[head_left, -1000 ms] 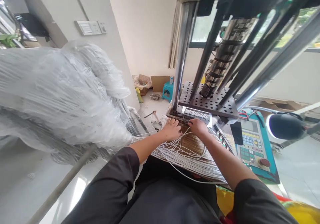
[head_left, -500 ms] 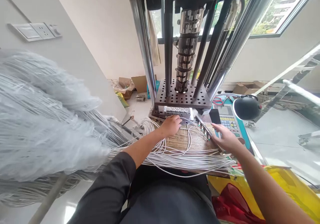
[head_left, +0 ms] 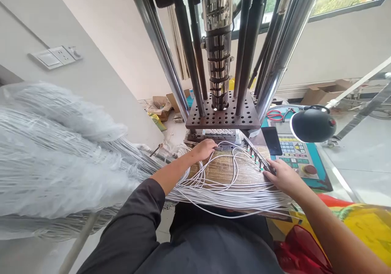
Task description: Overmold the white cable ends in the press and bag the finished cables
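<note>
My left hand [head_left: 204, 149] rests at the front of the press's lower mould [head_left: 218, 135], its fingers curled on a dark cable end. My right hand [head_left: 282, 175] lies at the right edge of the wooden board [head_left: 224, 169], with its fingers on a strip of buttons [head_left: 258, 160]; whether they press or hold anything is unclear. White cables [head_left: 232, 190] fan across the board from a big bundle in clear plastic [head_left: 58, 156] on my left. Above the mould hangs the perforated steel plate [head_left: 224, 116] of a vertical press.
A teal control panel [head_left: 297, 156] with a keypad and a red button sits right of the board, with a black round lamp head [head_left: 311, 124] above it. Yellow and red bags [head_left: 351, 225] lie at lower right. Cardboard boxes [head_left: 160, 103] stand on the floor behind.
My right hand left the mould, swung right, and settled lower on the button strip. My left hand stayed at the mould. The camera turned to face the press.
</note>
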A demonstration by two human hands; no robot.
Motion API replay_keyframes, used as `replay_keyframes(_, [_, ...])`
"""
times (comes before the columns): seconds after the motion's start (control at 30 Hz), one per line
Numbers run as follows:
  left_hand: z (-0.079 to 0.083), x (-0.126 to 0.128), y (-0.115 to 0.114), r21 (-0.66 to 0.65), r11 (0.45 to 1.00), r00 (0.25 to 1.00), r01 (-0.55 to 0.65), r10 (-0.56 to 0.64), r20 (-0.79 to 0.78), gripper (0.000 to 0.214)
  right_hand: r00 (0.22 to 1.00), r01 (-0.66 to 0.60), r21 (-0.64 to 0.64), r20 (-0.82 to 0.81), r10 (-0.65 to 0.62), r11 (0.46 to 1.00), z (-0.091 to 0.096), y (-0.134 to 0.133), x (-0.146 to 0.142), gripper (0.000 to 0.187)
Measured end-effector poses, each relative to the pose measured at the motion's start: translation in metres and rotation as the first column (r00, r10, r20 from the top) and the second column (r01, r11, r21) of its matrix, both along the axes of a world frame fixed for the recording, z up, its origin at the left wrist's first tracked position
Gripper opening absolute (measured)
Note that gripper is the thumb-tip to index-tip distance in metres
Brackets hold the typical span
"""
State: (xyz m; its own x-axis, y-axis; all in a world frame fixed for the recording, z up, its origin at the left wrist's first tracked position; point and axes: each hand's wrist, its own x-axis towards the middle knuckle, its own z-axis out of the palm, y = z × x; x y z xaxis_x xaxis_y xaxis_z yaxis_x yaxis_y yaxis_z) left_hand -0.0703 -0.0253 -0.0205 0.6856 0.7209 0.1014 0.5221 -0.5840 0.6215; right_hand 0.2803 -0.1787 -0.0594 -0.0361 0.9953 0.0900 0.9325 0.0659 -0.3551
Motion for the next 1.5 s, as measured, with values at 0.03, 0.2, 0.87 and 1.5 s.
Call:
replay_keyframes(0.03, [0.0,0.002,-0.001,0.005,0.999,0.999,-0.033,0.033,0.008,0.02,1.0,0.012,-0.009,0.014,-0.012,1.0,0.0,0.001,-0.002,0.048])
replay_keyframes(0.2, [-0.002,0.016,-0.007,-0.064,0.978,0.978,-0.198,0.201,0.053,0.011,0.992,0.118,-0.062,0.053,-0.115,0.991,0.0,0.003,-0.013,0.039])
replay_keyframes(0.87, [-0.006,0.018,0.014,0.007,1.0,0.995,-0.009,0.01,-0.096,0.019,0.972,0.085,0.084,-0.226,-0.064,0.993,0.05,-0.046,0.023,0.042])
replay_keyframes(1.5, [0.05,0.111,-0.057,0.411,0.895,0.984,0.174,-0.166,-0.056,0.041,0.951,-0.19,0.169,-0.211,0.223,0.967,0.074,0.007,-0.01,0.029])
